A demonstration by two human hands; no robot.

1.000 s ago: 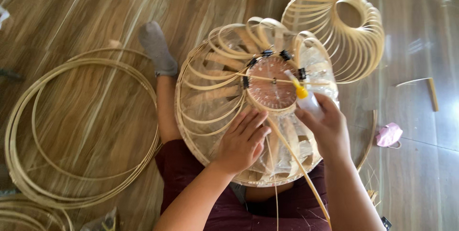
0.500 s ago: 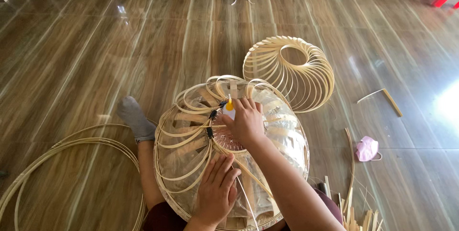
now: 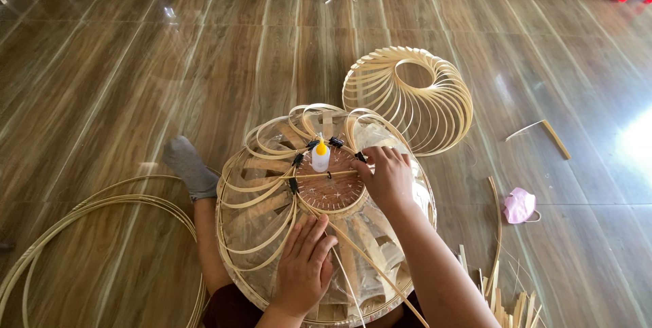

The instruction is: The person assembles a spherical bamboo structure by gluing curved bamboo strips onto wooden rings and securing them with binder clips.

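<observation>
Head view looks straight down on a domed bamboo lampshade frame (image 3: pixel 326 233) resting in the seated person's lap, its curved strips fanning out from a round woven hub (image 3: pixel 333 182) at the top. Left hand (image 3: pixel 303 267) lies flat and spread on the near side of the dome, fingers relaxed, gripping nothing, just steadying. Right hand (image 3: pixel 387 177) sits curled at the hub's right edge, fingertips pinching at a thin strip there; whether it truly clasps the strip I cannot tell. A small white glue bottle (image 3: pixel 320 157) with a yellow tip stands upright on the hub, loose and unsupported, so any tilt of the dome could tip it and spill it over the weave. Black clips (image 3: pixel 297 159) pin the strip ends; these springy slats look under tension, and a slipped clip might let one snap free. Long slender strips trail toward the lap and could snag. A second, finished spiral shade (image 3: pixel 411 97) sits beyond on the glossy wooden floor (image 3: pixel 136 63), hoops (image 3: pixel 88 219) to the left, a pink mask (image 3: pixel 519 206) to the right
</observation>
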